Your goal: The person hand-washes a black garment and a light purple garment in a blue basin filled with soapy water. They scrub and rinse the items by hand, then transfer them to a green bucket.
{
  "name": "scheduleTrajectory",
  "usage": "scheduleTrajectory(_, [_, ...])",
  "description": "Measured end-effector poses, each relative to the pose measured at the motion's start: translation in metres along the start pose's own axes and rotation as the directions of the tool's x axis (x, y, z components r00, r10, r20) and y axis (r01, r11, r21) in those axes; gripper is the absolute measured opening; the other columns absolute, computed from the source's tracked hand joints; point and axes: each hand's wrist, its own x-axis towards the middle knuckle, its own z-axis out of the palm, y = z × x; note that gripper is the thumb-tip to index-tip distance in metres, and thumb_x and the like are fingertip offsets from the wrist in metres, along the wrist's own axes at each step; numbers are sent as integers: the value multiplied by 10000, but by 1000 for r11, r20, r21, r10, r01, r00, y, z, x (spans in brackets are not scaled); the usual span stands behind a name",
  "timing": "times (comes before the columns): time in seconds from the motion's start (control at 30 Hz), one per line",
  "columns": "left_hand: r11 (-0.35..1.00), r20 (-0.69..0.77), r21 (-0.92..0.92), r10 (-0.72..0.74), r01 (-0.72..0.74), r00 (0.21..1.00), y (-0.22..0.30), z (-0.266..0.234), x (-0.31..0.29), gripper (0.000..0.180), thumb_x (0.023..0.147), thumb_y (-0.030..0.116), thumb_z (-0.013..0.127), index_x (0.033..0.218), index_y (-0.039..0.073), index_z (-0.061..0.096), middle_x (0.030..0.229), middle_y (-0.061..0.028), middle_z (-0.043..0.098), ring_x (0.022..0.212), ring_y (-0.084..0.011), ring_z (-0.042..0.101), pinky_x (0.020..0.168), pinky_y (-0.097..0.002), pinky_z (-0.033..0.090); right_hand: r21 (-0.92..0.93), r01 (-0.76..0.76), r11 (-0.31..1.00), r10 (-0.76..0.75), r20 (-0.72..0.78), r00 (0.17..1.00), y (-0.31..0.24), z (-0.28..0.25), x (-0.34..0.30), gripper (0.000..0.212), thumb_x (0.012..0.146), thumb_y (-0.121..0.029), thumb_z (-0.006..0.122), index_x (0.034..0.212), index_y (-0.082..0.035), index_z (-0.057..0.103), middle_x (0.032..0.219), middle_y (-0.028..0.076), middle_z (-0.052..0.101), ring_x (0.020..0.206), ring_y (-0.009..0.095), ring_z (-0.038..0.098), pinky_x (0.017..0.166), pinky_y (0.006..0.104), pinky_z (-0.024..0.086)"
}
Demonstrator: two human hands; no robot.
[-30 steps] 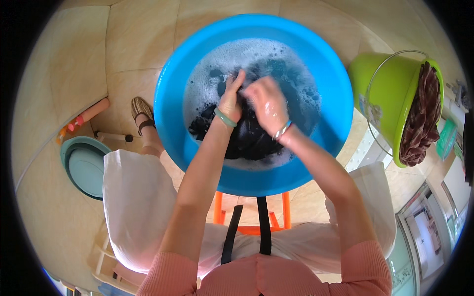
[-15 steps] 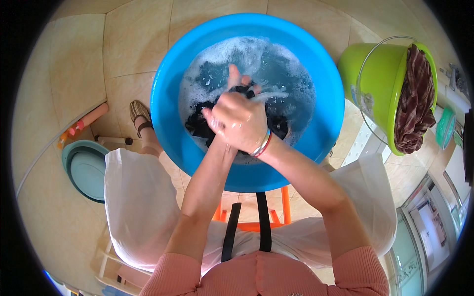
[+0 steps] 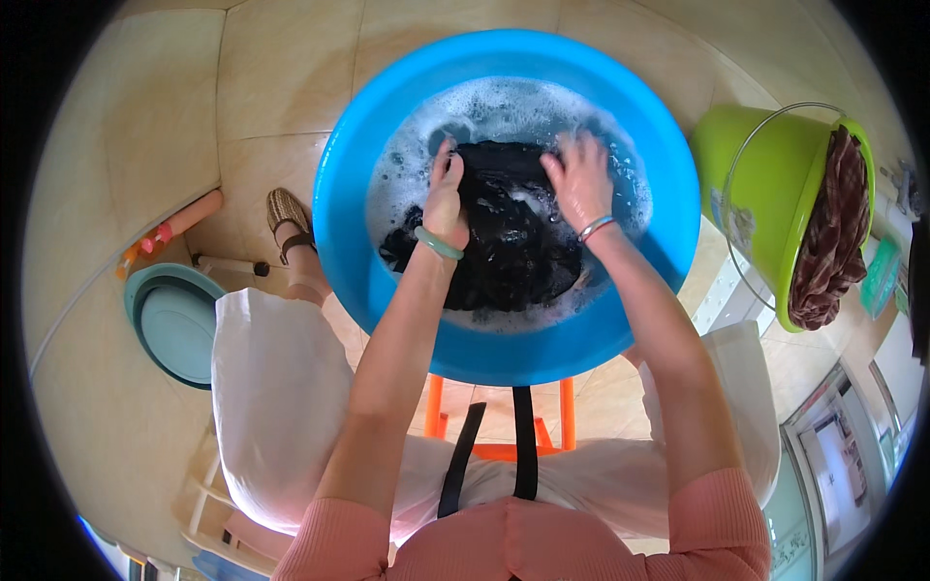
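Observation:
A dark, wet piece of clothing (image 3: 504,228) lies spread in the soapy water of a large blue basin (image 3: 659,242). My left hand (image 3: 446,198), with a green bangle at the wrist, is at the garment's upper left edge, its thumb and fingers closing on the cloth. At the upper right edge is my right hand (image 3: 581,184), its fingers spread and its thumb close to the fabric. A thin band circles the right wrist. Some of both hands' fingertips are blurred or hidden by foam.
The basin rests on an orange stand (image 3: 568,416) between my knees. On the right, a tilted-looking lime green bucket (image 3: 746,184) holds brown checked cloth (image 3: 828,232). A grey-green basin (image 3: 174,320) sits at the left, near a sandalled foot (image 3: 289,228).
My hands were clasped together over the bunched dark cloth. Now they are apart, left and right, and the garment lies spread between them. The view has shifted slightly.

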Motion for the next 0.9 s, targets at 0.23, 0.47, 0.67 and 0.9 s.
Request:
scheduleTrajectory(0.23, [994,18,80,66,-67,998,-30,-17,25,490,950,189,550,1406,94,397,1394,-90,430,1299,-219,375,1093,-351,275,266,-497,826,463,183,868,-15,26,9,235,886,-233,565,1060,-77,588,1128,176,586,946,390,606,735,451,525])
scheduleTrajectory(0.47, [970,288,-20,-226,242,931,23,44,-34,637,878,88,643,1417,146,308,1157,-136,568,898,-212,622,713,-314,542,601,172,780,-305,126,944,-121,-103,-41,187,781,-228,709,779,-97,577,845,37,519,784,205,573,619,307,505])
scheduleTrajectory(0.67, [537,849,-304,-223,787,480,-9,30,-31,334,859,536,590,1008,238,594,934,-70,542,706,-184,514,518,-274,417,481,457,748,-503,-39,864,-140,-124,-24,183,725,-234,709,694,-112,575,820,15,495,777,159,541,574,260,496])
scheduleTrajectory(0.9, [967,125,-179,-161,182,979,-11,42,-55,382,923,494,531,955,124,623,920,-43,581,764,-117,539,622,-302,454,550,326,769,-265,-190,945,-134,-98,7,204,698,-148,708,615,-108,525,685,31,522,592,211,587,506,357,469])
